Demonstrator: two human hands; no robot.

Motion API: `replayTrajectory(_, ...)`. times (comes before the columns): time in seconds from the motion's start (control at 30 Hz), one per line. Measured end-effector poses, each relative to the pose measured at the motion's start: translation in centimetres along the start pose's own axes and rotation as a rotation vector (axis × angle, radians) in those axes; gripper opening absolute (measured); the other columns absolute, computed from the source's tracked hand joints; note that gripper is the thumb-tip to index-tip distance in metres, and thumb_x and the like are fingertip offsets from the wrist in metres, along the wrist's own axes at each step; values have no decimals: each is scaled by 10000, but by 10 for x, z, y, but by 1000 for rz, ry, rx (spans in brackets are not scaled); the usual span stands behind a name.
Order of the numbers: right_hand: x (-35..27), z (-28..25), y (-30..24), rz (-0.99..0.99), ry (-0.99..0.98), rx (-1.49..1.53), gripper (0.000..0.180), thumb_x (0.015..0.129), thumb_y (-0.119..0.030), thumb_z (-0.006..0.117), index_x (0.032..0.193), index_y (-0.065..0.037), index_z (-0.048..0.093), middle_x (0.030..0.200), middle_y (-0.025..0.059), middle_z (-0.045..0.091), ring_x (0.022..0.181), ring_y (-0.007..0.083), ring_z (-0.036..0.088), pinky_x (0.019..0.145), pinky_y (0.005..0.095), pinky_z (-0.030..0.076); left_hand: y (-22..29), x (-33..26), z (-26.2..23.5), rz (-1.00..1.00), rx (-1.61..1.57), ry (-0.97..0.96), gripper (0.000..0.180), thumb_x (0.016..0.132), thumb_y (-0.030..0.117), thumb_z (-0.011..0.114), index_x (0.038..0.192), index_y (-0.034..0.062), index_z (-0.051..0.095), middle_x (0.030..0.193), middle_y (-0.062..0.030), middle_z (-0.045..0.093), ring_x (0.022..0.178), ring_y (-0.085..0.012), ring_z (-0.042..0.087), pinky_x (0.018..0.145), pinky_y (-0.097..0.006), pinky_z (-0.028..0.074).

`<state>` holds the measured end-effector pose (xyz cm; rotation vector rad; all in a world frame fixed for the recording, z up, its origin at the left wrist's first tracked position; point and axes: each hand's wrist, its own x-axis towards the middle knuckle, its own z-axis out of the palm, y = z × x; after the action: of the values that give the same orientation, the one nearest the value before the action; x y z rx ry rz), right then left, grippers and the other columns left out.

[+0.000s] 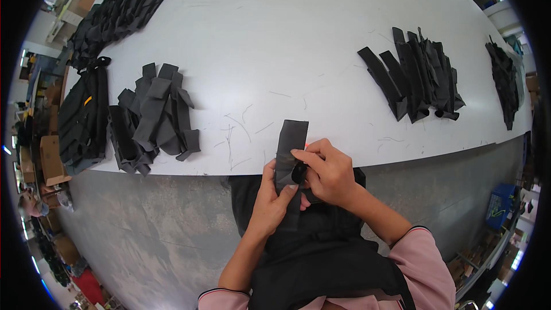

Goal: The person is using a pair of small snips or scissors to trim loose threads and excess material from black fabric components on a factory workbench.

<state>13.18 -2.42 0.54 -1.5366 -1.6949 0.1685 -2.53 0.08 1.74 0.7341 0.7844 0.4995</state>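
At the near edge of the table I hold a dark grey fabric strip (294, 135) upright in front of me. My left hand (270, 204) is closed round its lower part, thumb on the front. My right hand (332, 173) is closed at the strip's right side, with a fingertip pressed on its face. Between the two hands a black curled piece (298, 172) bulges out; I cannot tell if it belongs to the strip. A small orange-red spot shows behind my right fingers, too hidden to name. The strip's lower end hangs over dark cloth on my lap.
Loose piles of dark strips lie at the left (160, 109), far left (123, 14) and right (422, 77) of the white table (258, 51). A black bag (86, 115) rests at the left edge, dark fabric (504, 83) at the far right. Loose threads are scattered about.
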Motion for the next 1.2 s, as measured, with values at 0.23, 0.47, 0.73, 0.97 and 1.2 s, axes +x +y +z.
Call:
replayTrajectory(0.23, -2, 0, -1, -40, 25, -98, 350, 599, -3, 626, 945, -36, 664, 740, 41, 543, 508, 172, 514, 436, 290, 405, 0, 0, 2, -16, 22, 0, 463, 914, 6, 466, 1317, 18, 239, 976, -153, 573, 671, -190, 604, 604, -291, 515)
replayTrajectory(0.47, -6, 3, -1, -41, 56, -106, 350, 598, 0, 609, 945, -23, 653, 709, 41, 518, 499, 175, 502, 439, 276, 394, -2, 0, 0, -24, 3, -2, 474, 911, 9, 476, 1330, 12, 255, 969, -143, 570, 666, -190, 604, 599, -291, 516)
replayTrajectory(0.73, -7, 6, 0, -30, 89, -75, 348, 599, 24, 604, 941, -25, 648, 720, 64, 499, 527, 186, 516, 445, 290, 402, 0, 2, -3, -36, 20, -13, 481, 915, 36, 490, 1340, 11, 266, 984, -155, 583, 674, -192, 608, 604, -292, 517)
replayTrajectory(0.97, -4, -1, -7, 283, -27, 226, 294, 677, 75, 611, 946, -40, 638, 769, 88, 495, 552, 216, 540, 470, 321, 432, 0, 0, -3, -37, 33, 7, 460, 902, 29, 499, 1318, 13, 303, 968, -152, 597, 661, -194, 614, 590, -290, 516)
replayTrajectory(1.2, -1, 0, -5, 282, -116, 151, 223, 724, 45, 622, 934, -31, 635, 781, 89, 487, 597, 216, 551, 537, 311, 455, 2, 2, -7, -58, 33, 1, 446, 922, 69, 493, 1320, 0, 303, 985, -168, 613, 674, -176, 619, 608, -279, 527)
